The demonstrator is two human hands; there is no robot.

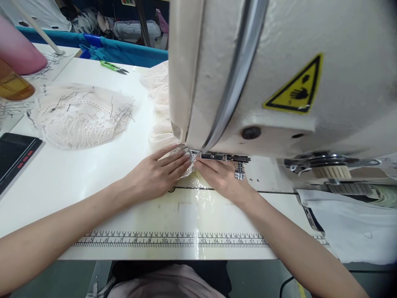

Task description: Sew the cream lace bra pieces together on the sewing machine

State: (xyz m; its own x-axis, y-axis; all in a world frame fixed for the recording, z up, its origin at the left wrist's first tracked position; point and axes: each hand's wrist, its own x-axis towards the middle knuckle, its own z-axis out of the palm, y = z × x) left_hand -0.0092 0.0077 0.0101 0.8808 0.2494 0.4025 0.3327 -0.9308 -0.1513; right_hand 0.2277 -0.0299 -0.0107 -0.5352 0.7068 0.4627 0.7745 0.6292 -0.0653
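Note:
My left hand (161,170) lies flat on a piece of pale lace fabric (186,170), fingers stretched toward the sewing machine's needle area. From the other side, my right hand (225,176) holds the edge of the same lace between its fingertips, close to the presser foot. A metal attachment (217,156) of the machine covers part of its fingers. Gathered pale fabric (159,116) runs on behind the left hand, partly hidden by the large sewing machine head (279,49). The needle itself cannot be made out.
Another lace piece with dark loose threads (83,118) lies left on the white table (124,215). Green thread snips (113,67) lie behind it. At the left are a dark phone (18,155) and a pink thread cone (21,49). White cloth (359,227) sits right.

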